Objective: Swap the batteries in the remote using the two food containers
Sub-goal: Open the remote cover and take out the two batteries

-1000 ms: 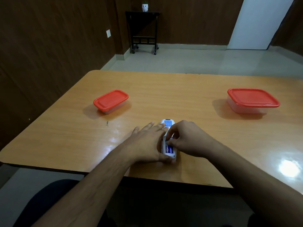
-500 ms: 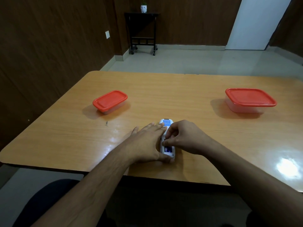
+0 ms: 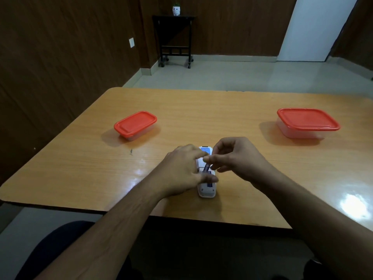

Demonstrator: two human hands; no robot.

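Note:
A white remote (image 3: pixel 206 189) lies lengthwise near the table's front edge, its battery bay facing up. My left hand (image 3: pixel 181 172) holds it down from the left, thumb across the body. My right hand (image 3: pixel 232 158) is raised just above it and pinches the top end of a dark blue battery (image 3: pixel 206 168), which tilts up out of the bay. A second battery shows in the bay near the thumb. Two clear food containers with red lids stand closed: a small one (image 3: pixel 135 124) at the left and a larger one (image 3: pixel 306 122) at the right.
The wooden table (image 3: pixel 201 118) has rounded corners, and a small dark speck lies near the left container. Glare marks the near right corner. Beyond the table are a tiled floor, a black side table with a small pot, and a white door.
My right hand has lifted off the remote and tilted one battery up out of the bay. My left hand's fingers have curled more around the remote.

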